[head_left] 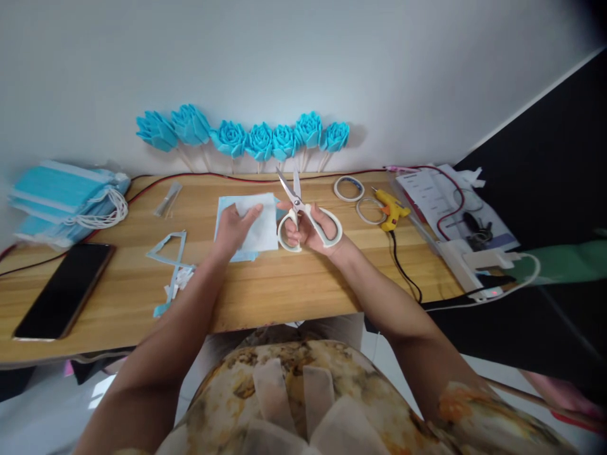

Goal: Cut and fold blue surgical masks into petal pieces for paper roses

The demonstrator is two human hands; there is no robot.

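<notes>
White-handled scissors (297, 203) are in my right hand (310, 230), with thumb and fingers through the loops and the blades parted, pointing toward the wall. My left hand (233, 229) rests at the left side of a white sheet (263, 221), its thumb lying on top and its other fingers curled near the edge. Light blue sheets (225, 203) show beneath the white one. The tips of my right fingers are close to the right edge of the sheets.
Blue flowers (260, 140) on sticks stand along the wall. Face masks (59, 196), a phone (66, 291) and blue scraps (169, 259) lie left. At right are tape (349, 188), a yellow glue gun (391, 208), papers (446, 202) and a power strip (462, 268).
</notes>
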